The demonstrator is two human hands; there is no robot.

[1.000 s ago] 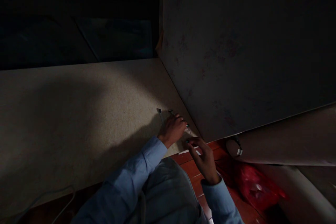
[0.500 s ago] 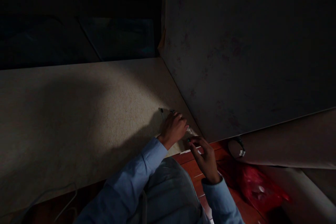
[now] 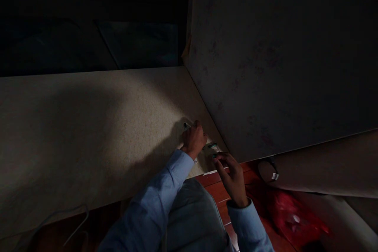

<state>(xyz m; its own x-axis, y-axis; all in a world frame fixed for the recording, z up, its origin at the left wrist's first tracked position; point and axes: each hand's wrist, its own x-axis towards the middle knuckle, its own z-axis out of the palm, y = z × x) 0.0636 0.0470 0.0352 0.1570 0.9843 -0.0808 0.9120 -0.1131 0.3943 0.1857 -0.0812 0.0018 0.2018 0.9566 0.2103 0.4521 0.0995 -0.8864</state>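
My left hand (image 3: 193, 140) is closed in a fist on a small tool whose dark tip (image 3: 186, 125) sticks out above the knuckles. It rests on the pale speckled sheet (image 3: 97, 126), right beside the seam with the dark sheet (image 3: 274, 59). My right hand (image 3: 232, 174) hovers just below and to the right, fingers curled and pinched near a small white object with a green mark (image 3: 213, 147) lying at the seam. What the right fingers grip is too dim to name. Both sleeves are light blue.
Red-brown floorboards (image 3: 220, 191) show below the sheets. A red plastic bag (image 3: 292, 216) lies at the lower right beside a roll of sheet material (image 3: 321, 173). A thin white cable (image 3: 73, 224) trails at the lower left. The upper left is dark.
My left hand has closed tighter and turned upright over the tool. The right hand has shifted slightly up toward the seam. The view has drifted a little to the left.
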